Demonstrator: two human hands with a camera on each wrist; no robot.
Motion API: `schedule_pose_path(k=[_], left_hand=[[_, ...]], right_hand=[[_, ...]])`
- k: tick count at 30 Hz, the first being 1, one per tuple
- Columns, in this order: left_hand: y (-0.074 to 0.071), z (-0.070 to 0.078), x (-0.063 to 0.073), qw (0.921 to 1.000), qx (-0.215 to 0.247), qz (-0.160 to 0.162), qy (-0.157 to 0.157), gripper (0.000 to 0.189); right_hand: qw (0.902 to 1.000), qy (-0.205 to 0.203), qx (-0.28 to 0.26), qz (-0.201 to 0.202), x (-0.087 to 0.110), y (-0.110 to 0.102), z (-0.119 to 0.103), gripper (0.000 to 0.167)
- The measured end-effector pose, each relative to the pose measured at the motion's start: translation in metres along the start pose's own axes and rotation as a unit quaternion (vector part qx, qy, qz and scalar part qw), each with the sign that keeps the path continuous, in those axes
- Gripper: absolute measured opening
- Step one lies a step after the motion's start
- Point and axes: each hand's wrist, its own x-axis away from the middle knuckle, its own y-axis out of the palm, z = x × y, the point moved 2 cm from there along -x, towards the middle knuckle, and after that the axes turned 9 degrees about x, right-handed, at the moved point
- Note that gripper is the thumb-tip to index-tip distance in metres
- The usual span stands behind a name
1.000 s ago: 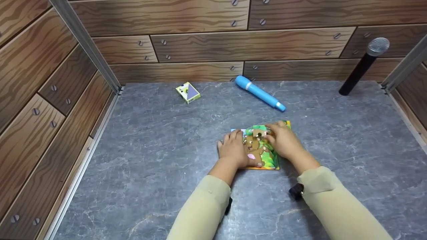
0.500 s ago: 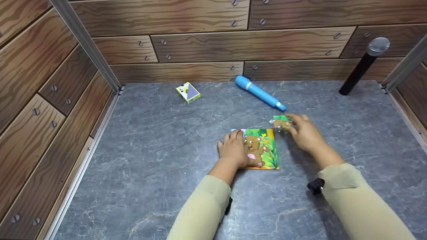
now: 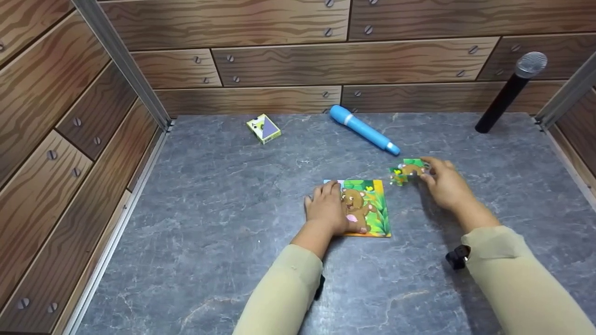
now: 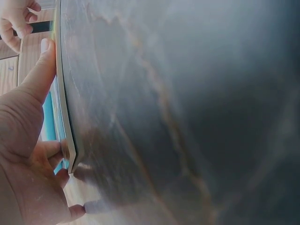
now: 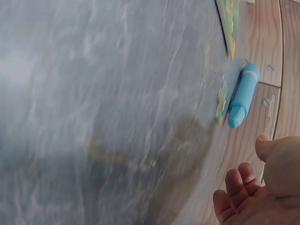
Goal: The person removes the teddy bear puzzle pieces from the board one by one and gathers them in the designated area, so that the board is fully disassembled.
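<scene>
A square jigsaw puzzle board (image 3: 379, 209) with a brown bear picture lies on the grey tabletop. My left hand (image 3: 326, 207) rests on its left side, fingers spread and thumb along the lower edge, covering part of the picture. In the left wrist view the thumb (image 4: 43, 70) lies along the board's edge. To the right, my right hand (image 3: 444, 184) pinches a puzzle piece (image 3: 412, 166) in green and brown. Seen edge-on in the right wrist view, this piece rises above the thumb. A second loose piece (image 3: 398, 177) lies on the table, partly overlapped by the held one in the head view.
A blue marker-shaped stick (image 3: 363, 130) lies behind the pieces. Further left is a small card box (image 3: 263, 129). A black microphone (image 3: 510, 93) with a silver head stands at the back right. Wood-patterned walls (image 3: 279, 65) enclose the table.
My right hand has lifted the puzzle piece off the board area and carried it right, uncovering the board's right side and the second loose piece. My left hand has stayed in place.
</scene>
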Motion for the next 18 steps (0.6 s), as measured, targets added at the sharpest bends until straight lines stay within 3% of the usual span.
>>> schedule_pose_path(k=[8, 18], left_hand=[[0.000, -0.001, -0.001, 1.0000, 0.004, 0.007, 0.003, 0.140], [-0.001, -0.001, 0.001, 1.0000, -0.002, -0.002, 0.004, 0.140]], right_hand=[[0.9999, 0.010, -0.003, -0.005, -0.003, 0.000, 0.022, 0.050], [0.9984, 0.037, -0.011, -0.041, -0.006, 0.003, 0.041, 0.051]])
